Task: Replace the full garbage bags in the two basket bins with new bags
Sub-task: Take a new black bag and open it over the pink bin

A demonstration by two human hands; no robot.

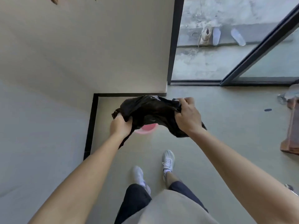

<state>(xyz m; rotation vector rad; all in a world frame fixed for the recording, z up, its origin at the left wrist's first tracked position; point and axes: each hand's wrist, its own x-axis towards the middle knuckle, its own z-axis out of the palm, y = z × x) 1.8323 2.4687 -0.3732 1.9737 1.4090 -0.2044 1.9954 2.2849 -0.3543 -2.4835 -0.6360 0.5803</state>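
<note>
Grey-green floor (226, 126) runs from a beige wall (97, 54) with dark skirting to a glass door (267, 54) at the far right; the person stands in the corner, looking down.

The step in hand looks like opening a new liner. The black bag (152, 110) is held in the air between both hands, crumpled and only partly spread. The left hand (120, 126) grips one bunched edge with its fingers curled round the plastic; the right hand (187, 117) pinches the opposite edge, thumb and fingers closed on it, with loose film trailing below the wrist.

Directly beneath, on the floor, a pink bin (146, 129) shows only as a sliver of rim, the bag covering the rest; what it holds cannot be told, nor whether anything sits inside the bag, which seems slack and empty.

Next, I judge, the mouth must be found and pulled wide, lowered into the bin, and folded over its rim.

At the right edge stands a brown object (292, 126), too cropped to name; shoes (206, 35) lie outside the door.
</note>
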